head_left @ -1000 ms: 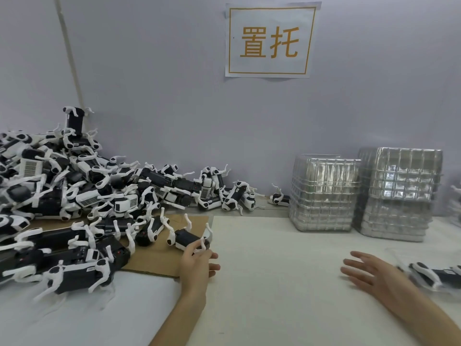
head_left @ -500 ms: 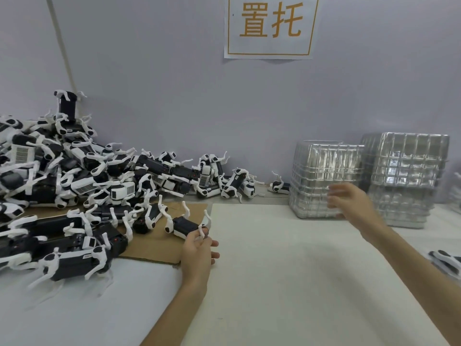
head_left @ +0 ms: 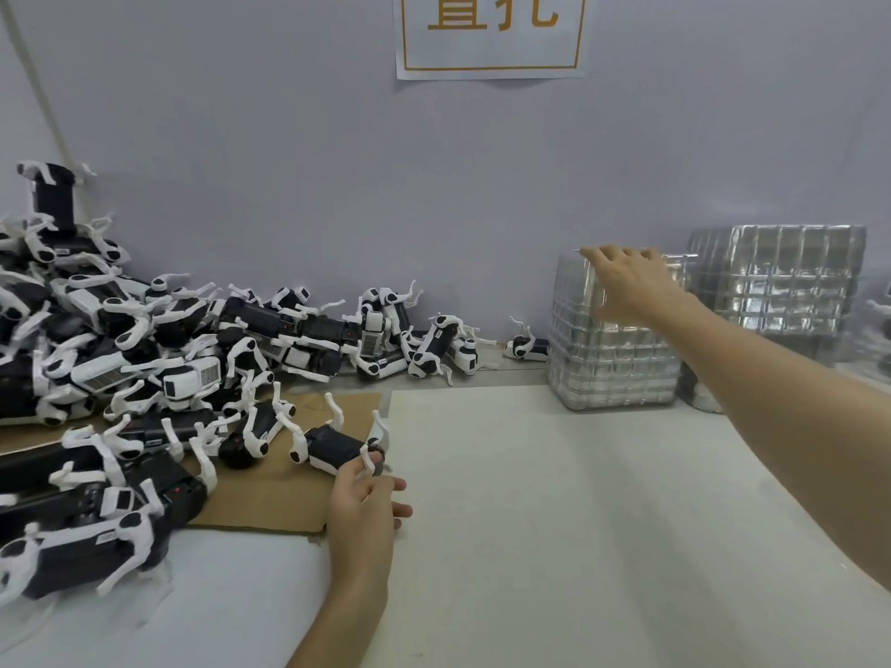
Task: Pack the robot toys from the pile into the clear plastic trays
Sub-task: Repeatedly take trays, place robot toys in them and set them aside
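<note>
A big pile of black-and-white robot toys (head_left: 120, 359) fills the left of the table and trails along the wall. One robot toy (head_left: 332, 448) lies legs-up on the cardboard's right edge, and my left hand (head_left: 366, 503) grips its near end. My right hand (head_left: 627, 282) reaches far right, its fingers spread and resting on the top of a stack of clear plastic trays (head_left: 612, 364). A second, taller stack of trays (head_left: 786, 282) stands behind my forearm.
A brown cardboard sheet (head_left: 270, 503) lies under the pile's front edge. A white mat (head_left: 554, 513) covers the table between my hands. The grey wall, with a paper sign (head_left: 492, 41), runs right behind the toys and trays.
My right hand rose from the table at the right and travelled up to the top of the near tray stack. My left hand stayed on the same toy. The camera tilted down.
</note>
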